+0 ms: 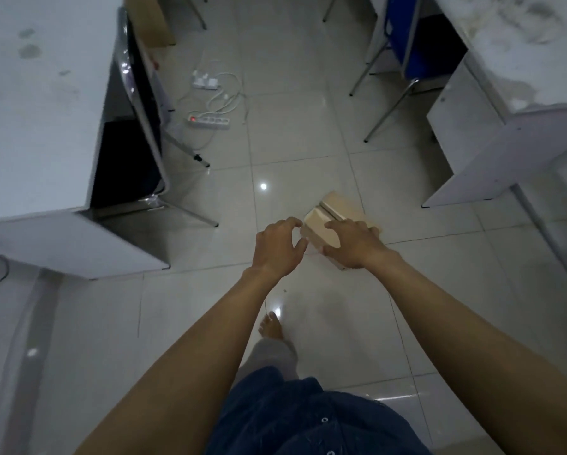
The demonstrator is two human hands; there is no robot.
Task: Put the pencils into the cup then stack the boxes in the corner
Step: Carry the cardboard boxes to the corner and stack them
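A small tan cardboard box (321, 229) is out in front of me above the tiled floor, with a second tan box (341, 206) just behind it. My right hand (352, 244) lies over the near box's right side with fingers curled on its top and thumb on its front. My left hand (277, 247) hovers at the box's left edge, fingers spread, fingertips touching or nearly touching it. No pencils or cup are in view.
A white desk (39, 126) fills the left, another white desk (518, 93) the right. A blue chair (403, 44) stands at the back right. Power strips and white cables (210, 116) lie on the floor. A larger cardboard box (151, 21) stands far left. My bare foot (270, 326) is below.
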